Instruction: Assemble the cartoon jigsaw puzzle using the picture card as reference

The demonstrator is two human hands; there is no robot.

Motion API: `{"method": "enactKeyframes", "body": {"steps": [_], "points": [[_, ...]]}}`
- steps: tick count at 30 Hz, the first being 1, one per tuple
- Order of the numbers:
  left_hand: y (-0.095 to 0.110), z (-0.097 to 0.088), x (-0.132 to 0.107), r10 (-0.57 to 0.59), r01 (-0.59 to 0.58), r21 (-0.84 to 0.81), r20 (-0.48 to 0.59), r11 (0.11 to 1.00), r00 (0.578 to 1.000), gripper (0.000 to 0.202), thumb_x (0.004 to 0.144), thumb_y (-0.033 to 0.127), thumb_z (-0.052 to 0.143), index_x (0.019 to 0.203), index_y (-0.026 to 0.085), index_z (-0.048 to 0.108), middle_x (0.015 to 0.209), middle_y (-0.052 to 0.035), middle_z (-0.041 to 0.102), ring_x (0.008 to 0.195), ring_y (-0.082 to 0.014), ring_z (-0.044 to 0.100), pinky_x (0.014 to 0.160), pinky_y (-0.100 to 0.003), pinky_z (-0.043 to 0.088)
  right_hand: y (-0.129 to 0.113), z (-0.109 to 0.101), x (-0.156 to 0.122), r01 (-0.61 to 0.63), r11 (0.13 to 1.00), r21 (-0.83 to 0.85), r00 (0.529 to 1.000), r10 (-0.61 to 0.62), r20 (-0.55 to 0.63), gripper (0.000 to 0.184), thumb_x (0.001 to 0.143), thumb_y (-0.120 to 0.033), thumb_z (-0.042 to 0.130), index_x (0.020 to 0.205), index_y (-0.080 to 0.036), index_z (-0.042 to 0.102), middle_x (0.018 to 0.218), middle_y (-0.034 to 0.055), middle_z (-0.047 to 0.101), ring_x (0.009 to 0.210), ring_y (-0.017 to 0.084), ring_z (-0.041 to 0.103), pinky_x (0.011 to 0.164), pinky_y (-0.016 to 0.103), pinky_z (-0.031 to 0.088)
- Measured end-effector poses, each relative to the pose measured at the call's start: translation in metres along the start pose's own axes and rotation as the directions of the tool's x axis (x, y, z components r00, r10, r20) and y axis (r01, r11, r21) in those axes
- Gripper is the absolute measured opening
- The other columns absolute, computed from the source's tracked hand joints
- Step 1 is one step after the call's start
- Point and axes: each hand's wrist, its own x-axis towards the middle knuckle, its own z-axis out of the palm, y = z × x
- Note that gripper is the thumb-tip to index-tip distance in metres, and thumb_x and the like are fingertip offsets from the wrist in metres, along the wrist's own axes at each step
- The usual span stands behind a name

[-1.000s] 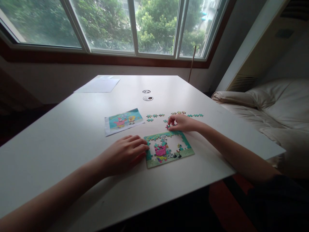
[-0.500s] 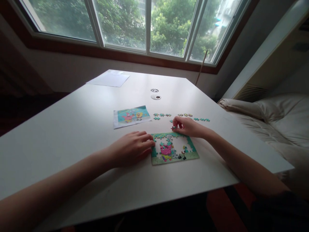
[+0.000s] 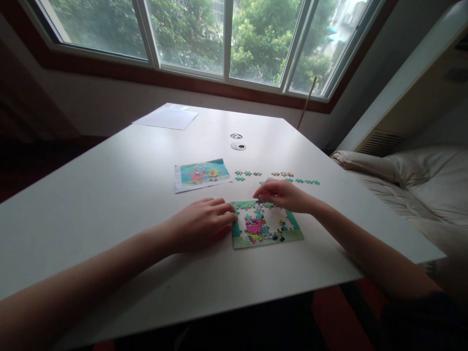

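Observation:
A partly filled jigsaw puzzle [image 3: 268, 240] lies flat on the white table, with a pink cartoon figure at its middle left and bare white gaps around it. Along its left edge rests my left hand [image 3: 206, 222], the fingers loosely stretched and the tips touching the border; its thumb is mostly hidden. Above the puzzle's top edge my right hand [image 3: 281, 194] pinches a small puzzle piece [image 3: 258, 200], largely covered by the fingertips. Several loose puzzle pieces [image 3: 247, 173] lie in short rows behind that hand, others further right.
A printed reference picture [image 3: 203, 174] lies left of the loose pieces. Further back are two round, dark-patterned discs [image 3: 238, 146] on the table [image 3: 109, 195]. White sheets [image 3: 168, 118] lie at the far left corner. A pale sofa [image 3: 409, 190] stands beyond the right edge.
My right hand has moved slightly left and nearer, bringing the puzzle piece to the puzzle's top edge. My left hand stays at the left border. The view has shifted slightly.

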Motion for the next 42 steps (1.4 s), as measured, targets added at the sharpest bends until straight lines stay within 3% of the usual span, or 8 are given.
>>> {"method": "enactKeyframes", "body": {"steps": [13,19,24,31,34,38,42], "points": [[0.001,-0.001,0.001,0.004,-0.005,0.001,0.009,1.000,1.000,0.020,0.092,0.022,0.042,0.101,0.018,0.060,0.098,-0.0079,0.062,0.087,-0.0213,0.057,0.076,-0.035,0.046,-0.011,0.012,0.002,0.028,0.998,0.047,1.000,-0.028,-0.014,0.022,0.086,-0.019,0.050,0.101,-0.017,0.067,0.087,0.0056,0.063,0.078,0.012,0.058,0.069,0.025,0.047],[0.001,-0.001,0.000,0.003,-0.003,0.009,0.007,1.000,1.000,0.020,0.091,0.020,0.043,0.100,0.018,0.060,0.098,-0.0078,0.063,0.087,-0.0209,0.057,0.076,-0.034,0.046,-0.012,0.014,0.002,-0.021,0.995,0.094,1.000,0.022,-0.011,0.021,0.083,-0.019,0.053,0.101,-0.013,0.064,0.074,0.0024,0.063,0.067,0.010,0.057,0.063,0.024,0.047],[0.000,0.000,0.001,0.006,-0.006,0.011,-0.010,1.000,1.000,0.019,0.090,0.020,0.044,0.101,0.019,0.060,0.098,-0.0079,0.063,0.087,-0.0206,0.057,0.077,-0.033,0.046,-0.014,0.014,0.002,-0.003,0.992,0.124,1.000,0.004,-0.003,0.016,0.082,-0.020,0.056,0.094,-0.015,0.066,0.089,0.0055,0.068,0.081,0.013,0.063,0.072,0.026,0.050],[0.001,0.000,0.001,0.003,-0.003,0.012,-0.009,1.000,1.000,0.019,0.090,0.020,0.045,0.100,0.019,0.060,0.100,-0.0073,0.063,0.087,-0.0208,0.057,0.076,-0.034,0.046,-0.015,0.014,0.002,0.057,0.997,0.048,0.998,-0.057,-0.015,0.016,0.083,-0.017,0.054,0.092,-0.015,0.066,0.088,0.0062,0.067,0.080,0.013,0.062,0.073,0.027,0.050],[0.002,0.002,0.003,-0.080,0.077,-0.044,-0.085,0.996,0.993,0.018,0.090,0.021,0.045,0.094,0.019,0.062,0.094,-0.0062,0.064,0.085,-0.0203,0.057,0.074,-0.033,0.046,-0.018,0.016,0.002,0.057,0.998,0.037,0.998,-0.056,-0.032,0.016,0.083,-0.016,0.053,0.093,-0.014,0.066,0.088,0.0069,0.064,0.079,0.013,0.062,0.072,0.027,0.050],[0.004,0.004,0.007,-0.281,0.223,-0.263,-0.207,0.938,0.937,0.018,0.088,0.022,0.048,0.086,0.017,0.065,0.084,-0.0055,0.065,0.078,-0.0179,0.058,0.068,-0.029,0.046,-0.022,0.021,0.002,0.026,0.970,0.242,1.000,-0.022,-0.017,0.024,0.083,-0.017,0.055,0.107,-0.015,0.058,0.079,0.0025,0.064,0.073,0.011,0.063,0.070,0.027,0.053],[0.007,0.003,0.013,-0.400,0.274,-0.480,-0.183,0.834,0.898,0.016,0.083,0.025,0.055,0.078,0.017,0.067,0.073,-0.0019,0.064,0.065,-0.0132,0.056,0.058,-0.023,0.043,-0.024,0.028,0.003,0.043,0.923,0.381,0.999,-0.028,-0.046,0.037,0.076,-0.023,0.065,0.111,-0.017,0.054,0.077,-0.0008,0.060,0.072,0.010,0.062,0.069,0.027,0.054]]}}
